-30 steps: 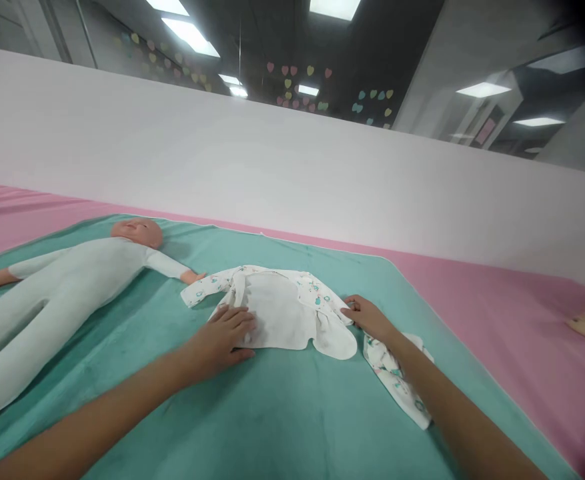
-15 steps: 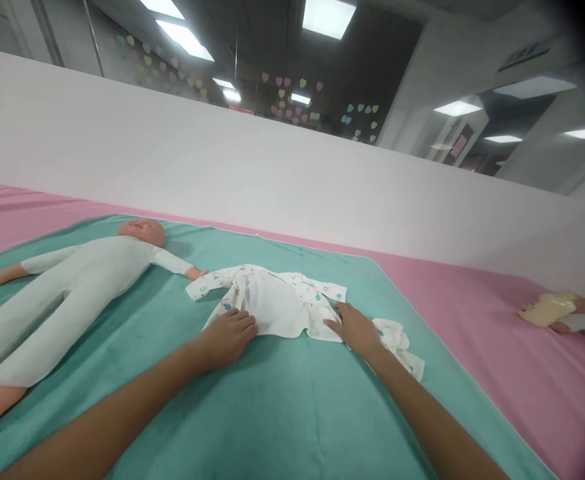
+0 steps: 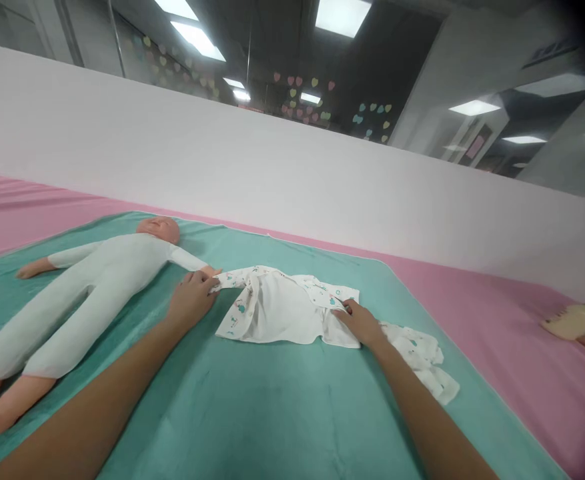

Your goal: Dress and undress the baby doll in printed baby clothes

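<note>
A small white baby shirt (image 3: 285,310) with a coloured print lies opened out on the green cloth (image 3: 292,407), its plain inside facing up. My left hand (image 3: 192,298) is closed on the end of its left sleeve, close to the doll's hand. At the shirt's right front panel, my right hand (image 3: 361,321) pinches the fabric near the edge. Left of the shirt a baby doll (image 3: 117,273) in a pale suit lies on its back. Beyond my right wrist rests a crumpled white printed garment (image 3: 422,357), partly hidden by my forearm.
Pink cloth (image 3: 512,347) shows around the green one. A white wall (image 3: 282,180) runs along the back, with dark glass and heart stickers above it. At the far right lies a cream-coloured, foot-like object (image 3: 572,321), partly cut off by the frame.
My left hand has moved from the shirt's lower left edge up and left to the sleeve end. The left panel is spread further out. My right hand stays at the right panel.
</note>
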The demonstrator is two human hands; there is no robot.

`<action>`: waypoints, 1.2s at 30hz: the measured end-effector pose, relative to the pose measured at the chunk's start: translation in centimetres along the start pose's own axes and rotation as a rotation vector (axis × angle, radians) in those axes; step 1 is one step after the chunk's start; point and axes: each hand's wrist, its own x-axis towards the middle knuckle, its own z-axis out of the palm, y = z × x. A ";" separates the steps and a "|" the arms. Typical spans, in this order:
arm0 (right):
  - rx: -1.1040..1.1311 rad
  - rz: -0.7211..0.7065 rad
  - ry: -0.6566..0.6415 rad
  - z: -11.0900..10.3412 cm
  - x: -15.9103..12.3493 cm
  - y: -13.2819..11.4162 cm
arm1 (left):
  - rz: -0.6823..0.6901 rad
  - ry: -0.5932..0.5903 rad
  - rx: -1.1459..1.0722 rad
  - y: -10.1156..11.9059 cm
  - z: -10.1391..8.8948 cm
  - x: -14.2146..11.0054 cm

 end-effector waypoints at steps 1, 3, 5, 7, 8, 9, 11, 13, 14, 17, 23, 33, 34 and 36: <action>0.017 -0.007 0.035 0.4 0.0 -0.2 | 0.018 0.039 0.036 -0.3 -0.1 0.1; 0.101 -0.050 0.068 0.7 -0.3 -0.2 | 0.020 0.171 0.097 -0.6 -0.4 0.3; 0.211 -0.098 0.029 0.4 -0.5 0.5 | -0.038 0.262 0.125 -0.8 -0.6 0.5; 0.295 -0.120 -0.022 0.1 -0.3 1.3 | -0.093 0.285 0.133 -1.0 -0.8 0.6; 0.307 -0.111 -0.008 0.0 0.0 1.6 | -0.103 0.284 0.127 -0.9 -0.8 0.6; 0.301 -0.091 0.037 0.1 0.4 2.0 | -0.099 0.281 0.113 -0.6 -1.0 0.6; 0.257 -0.029 0.184 0.3 1.8 2.5 | -0.047 0.253 0.044 0.7 -1.3 0.2; 0.187 0.020 0.296 0.6 3.3 2.9 | 0.076 0.152 -0.074 3.0 -1.7 -0.7; 0.124 0.018 0.310 0.8 4.1 3.0 | 0.173 0.063 -0.140 4.4 -1.9 -1.3; -0.091 -0.032 0.277 0.8 5.8 3.1 | 0.524 -0.146 -0.231 8.6 -1.7 -3.4; -0.222 -0.076 0.319 -1.1 8.1 2.5 | 0.705 -0.135 -0.087 13.0 0.4 -4.7; -0.147 -0.088 0.227 -0.6 5.7 -0.2 | 0.768 -0.125 -0.058 12.7 0.2 -4.9; -0.137 -0.105 0.188 -0.3 4.3 0.0 | 0.751 -0.130 -0.058 12.6 0.1 -4.9; -0.107 -0.090 0.127 0.0 1.7 0.8 | 0.722 -0.144 -0.056 12.4 -0.1 -4.9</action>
